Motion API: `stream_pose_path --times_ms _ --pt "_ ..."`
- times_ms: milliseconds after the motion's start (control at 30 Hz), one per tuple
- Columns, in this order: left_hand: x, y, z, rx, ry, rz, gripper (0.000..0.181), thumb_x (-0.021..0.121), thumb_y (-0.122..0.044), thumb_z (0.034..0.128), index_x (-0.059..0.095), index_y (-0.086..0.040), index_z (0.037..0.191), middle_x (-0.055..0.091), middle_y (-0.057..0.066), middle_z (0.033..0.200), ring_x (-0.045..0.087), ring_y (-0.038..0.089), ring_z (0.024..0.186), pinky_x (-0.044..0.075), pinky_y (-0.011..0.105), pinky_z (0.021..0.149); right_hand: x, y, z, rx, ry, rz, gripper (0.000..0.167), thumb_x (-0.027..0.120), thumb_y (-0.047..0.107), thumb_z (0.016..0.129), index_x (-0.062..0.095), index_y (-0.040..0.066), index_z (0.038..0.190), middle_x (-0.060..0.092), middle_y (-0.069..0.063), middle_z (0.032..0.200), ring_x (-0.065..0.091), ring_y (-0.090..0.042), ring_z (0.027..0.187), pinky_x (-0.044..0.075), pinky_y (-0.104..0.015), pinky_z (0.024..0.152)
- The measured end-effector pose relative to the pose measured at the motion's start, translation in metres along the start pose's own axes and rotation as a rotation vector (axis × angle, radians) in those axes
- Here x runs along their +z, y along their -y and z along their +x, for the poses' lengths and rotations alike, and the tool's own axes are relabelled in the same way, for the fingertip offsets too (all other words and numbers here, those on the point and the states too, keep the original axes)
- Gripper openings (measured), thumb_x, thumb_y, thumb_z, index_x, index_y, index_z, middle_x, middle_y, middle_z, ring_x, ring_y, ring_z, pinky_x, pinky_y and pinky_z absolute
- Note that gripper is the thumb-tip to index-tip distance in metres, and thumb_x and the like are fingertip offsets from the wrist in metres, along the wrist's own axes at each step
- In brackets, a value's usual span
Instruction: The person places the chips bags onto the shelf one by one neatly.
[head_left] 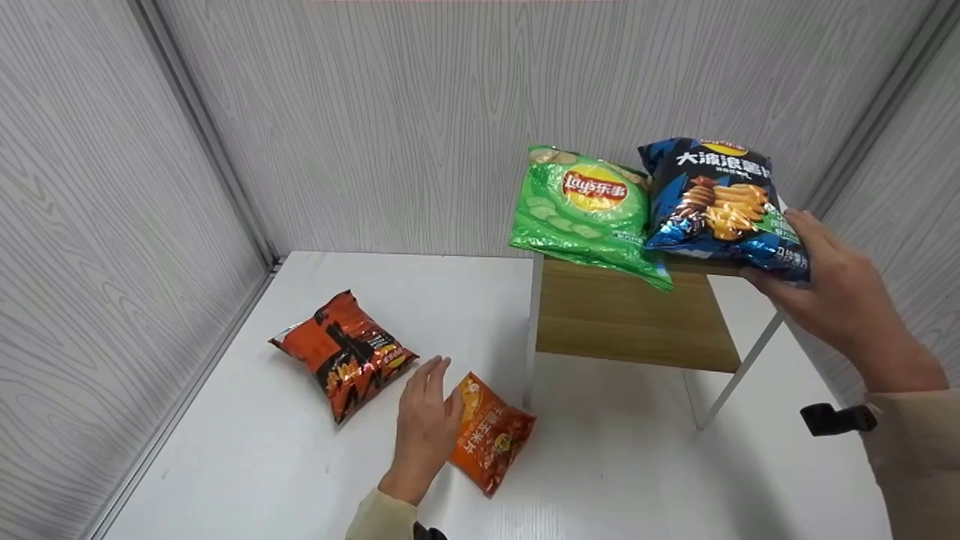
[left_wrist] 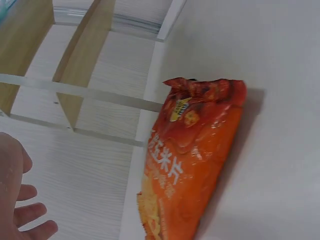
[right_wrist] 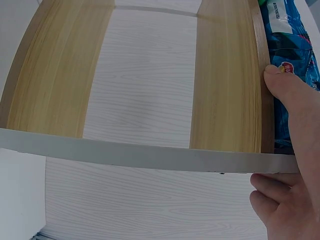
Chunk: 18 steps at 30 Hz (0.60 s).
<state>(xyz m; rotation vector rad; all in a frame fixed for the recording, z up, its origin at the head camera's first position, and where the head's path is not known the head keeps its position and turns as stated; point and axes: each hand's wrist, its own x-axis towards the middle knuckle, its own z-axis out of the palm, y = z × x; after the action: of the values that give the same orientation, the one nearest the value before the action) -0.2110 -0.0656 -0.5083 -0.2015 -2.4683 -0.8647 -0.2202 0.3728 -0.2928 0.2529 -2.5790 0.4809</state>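
On the shelf's top board, my right hand grips the right end of a dark blue bag of potato chips. In the right wrist view its thumb lies against the blue bag at the board's edge, and part of the grasp is hidden. A green Lay's chip bag leans beside the blue one, its lower corner over the board's front. Low over the table, my left hand hovers with relaxed fingers beside an orange bag of corn chips, holding nothing.
A red-orange and black chip bag lies on the white table at left. The shelf has a wooden lower board and thin pale metal legs. Grey wood-grain panels enclose the back and sides.
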Motion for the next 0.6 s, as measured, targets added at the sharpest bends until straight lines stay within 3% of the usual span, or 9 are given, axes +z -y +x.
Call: stream_pose_path --times_ms 200,433,600 --pt "0.021 -0.004 -0.019 -0.062 0.126 0.047 0.053 0.061 -0.034 0.0971 0.048 -0.008 0.142 0.05 0.013 0.143 0.05 0.032 0.131 0.041 0.051 0.111 -0.001 0.0 0.0 0.001 0.005 0.004 0.087 0.072 0.033 0.09 0.023 0.01 0.158 0.03 -0.025 0.158 0.034 -0.055 0.138 0.029 -0.071 0.108" --pt "0.051 -0.008 -0.039 -0.013 0.214 0.167 0.076 0.064 -0.052 0.0909 0.04 -0.007 0.147 0.044 0.014 0.148 0.043 0.033 0.136 0.035 0.057 0.113 -0.001 0.0 0.0 0.001 0.004 0.007 0.087 0.073 0.033 0.09 0.023 0.01 0.158 0.029 -0.025 0.159 0.033 -0.055 0.139 0.028 -0.071 0.108" --pt "0.068 -0.01 -0.048 -0.097 0.305 0.248 0.094 0.057 -0.071 0.0846 0.033 -0.012 0.153 0.037 0.015 0.156 0.032 0.036 0.144 0.02 0.067 0.116 -0.001 0.001 0.0 -0.006 -0.002 0.009 0.086 0.073 0.033 0.09 0.025 0.01 0.157 0.031 -0.024 0.158 0.035 -0.054 0.138 0.03 -0.071 0.108"
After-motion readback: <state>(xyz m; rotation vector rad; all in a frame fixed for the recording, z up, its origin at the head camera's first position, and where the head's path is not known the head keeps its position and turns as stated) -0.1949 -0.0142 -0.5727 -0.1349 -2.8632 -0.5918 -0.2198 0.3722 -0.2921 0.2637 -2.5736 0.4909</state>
